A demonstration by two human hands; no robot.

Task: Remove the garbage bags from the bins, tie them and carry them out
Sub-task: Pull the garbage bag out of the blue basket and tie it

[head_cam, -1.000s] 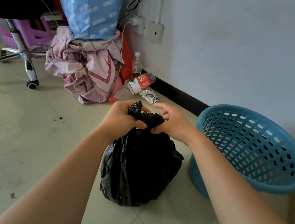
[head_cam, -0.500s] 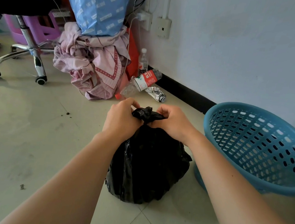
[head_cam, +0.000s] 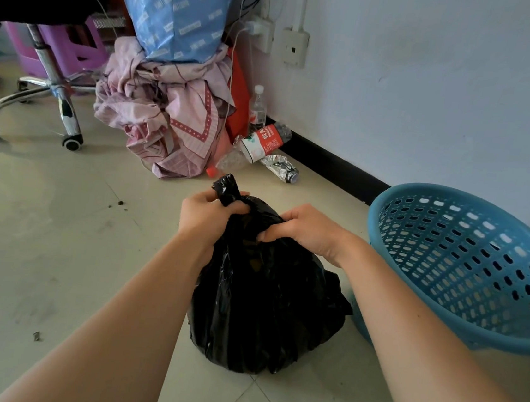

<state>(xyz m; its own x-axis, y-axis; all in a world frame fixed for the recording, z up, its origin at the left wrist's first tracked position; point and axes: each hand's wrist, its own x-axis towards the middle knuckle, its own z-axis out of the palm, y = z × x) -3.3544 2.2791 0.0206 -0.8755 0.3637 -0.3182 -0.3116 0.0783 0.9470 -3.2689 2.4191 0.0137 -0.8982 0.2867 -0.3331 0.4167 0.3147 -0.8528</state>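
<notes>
Two hands now work the top of the black garbage bag (head_cam: 265, 300), and they sit farther apart than half a second ago, when they met over one short twist of plastic. The left hand (head_cam: 204, 217) has its grip clamped round a bunched tail (head_cam: 225, 186) that pokes out of the fist toward 12 o'clock. The right hand (head_cam: 306, 230) has its grip pinched on a second gather of plastic at 3 o'clock from the first. Between the two the neck looks slack, with something brownish faintly showing, though the dark plastic makes that hard to read.

The bag stands on the tiled floor (head_cam: 54, 243), out of the blue bin (head_cam: 469, 254), which lies at 3 o'clock from it and just beside it. Whether they touch cannot be told. The bin shows no liner inside. Crushed bottles (head_cam: 263, 143) and a heap of pink cloth (head_cam: 167, 117) lie at 12 and 11 o'clock against the wall.

The widening hands suggest two ears of plastic being drawn out to cross or cinch. The removal appears done, the knot does not look finished, and the carrying out has not begun.
</notes>
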